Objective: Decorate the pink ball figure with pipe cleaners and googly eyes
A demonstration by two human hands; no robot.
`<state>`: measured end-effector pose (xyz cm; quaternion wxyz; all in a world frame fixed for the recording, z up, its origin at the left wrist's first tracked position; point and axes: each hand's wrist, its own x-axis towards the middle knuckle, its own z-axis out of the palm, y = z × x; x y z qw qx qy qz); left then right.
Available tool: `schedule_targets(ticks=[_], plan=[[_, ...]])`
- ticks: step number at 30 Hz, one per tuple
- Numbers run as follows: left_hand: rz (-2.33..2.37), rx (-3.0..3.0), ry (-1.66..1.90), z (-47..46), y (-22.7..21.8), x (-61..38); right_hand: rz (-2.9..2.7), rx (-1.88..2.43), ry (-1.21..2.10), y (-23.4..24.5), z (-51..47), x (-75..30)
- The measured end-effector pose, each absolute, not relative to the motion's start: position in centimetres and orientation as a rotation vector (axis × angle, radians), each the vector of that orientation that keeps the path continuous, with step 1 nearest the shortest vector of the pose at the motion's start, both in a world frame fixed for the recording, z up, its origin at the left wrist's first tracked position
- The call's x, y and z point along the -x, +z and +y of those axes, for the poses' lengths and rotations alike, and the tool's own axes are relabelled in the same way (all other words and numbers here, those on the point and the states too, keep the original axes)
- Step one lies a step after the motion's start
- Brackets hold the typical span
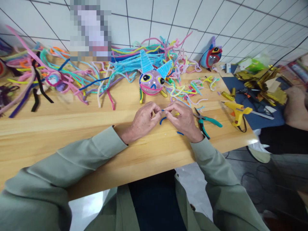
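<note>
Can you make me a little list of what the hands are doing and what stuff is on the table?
left hand: pinching a blue pipe cleaner
right hand: pinching the same blue pipe cleaner, fingers meeting the left hand's
craft creature: pink face, big eyes, two blue horns, just behind the hands
pliers: teal handles, lying right of the right hand
glue gun: yellow, further right, near the table edge
pipe cleaner pile: many colours, spread along the back
table: light wood
</note>
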<state>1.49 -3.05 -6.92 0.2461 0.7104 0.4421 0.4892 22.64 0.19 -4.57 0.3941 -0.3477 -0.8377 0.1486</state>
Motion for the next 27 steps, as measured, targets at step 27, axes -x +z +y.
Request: schedule_targets(ticks=[27], plan=[[0.979,-1.296,1.333,-2.6,-7.1,-2.2,-1.738,1.103,0.930,-4.2,-0.2,-21.2]])
